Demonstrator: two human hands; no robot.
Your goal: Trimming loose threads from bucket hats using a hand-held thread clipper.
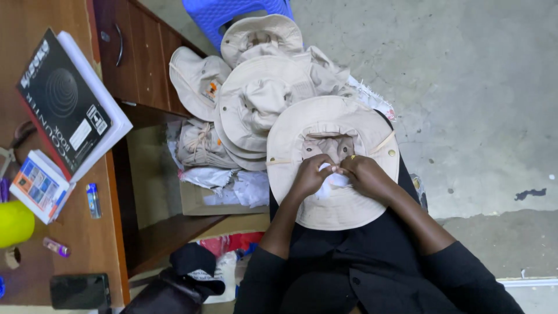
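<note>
On my lap: I am seeing the beige bucket hat (331, 174) lying crown-up.
Grip: left hand (311, 176) and right hand (361, 175) are both pinching white paper (332, 184) at its brim-side middle.
Nearer: both are meeting equally.

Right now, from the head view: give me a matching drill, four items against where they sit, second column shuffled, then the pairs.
Items:
1. beige hat
2. black book
3. blue stool
4. dark phone

Places:
A. wooden desk's near corner, bottom left
B. on the lap, under both hands: left hand, right hand
C. top of view, behind the hat pile
D. upper desk, on white papers

Pairs: 1-B, 2-D, 3-C, 4-A
</note>
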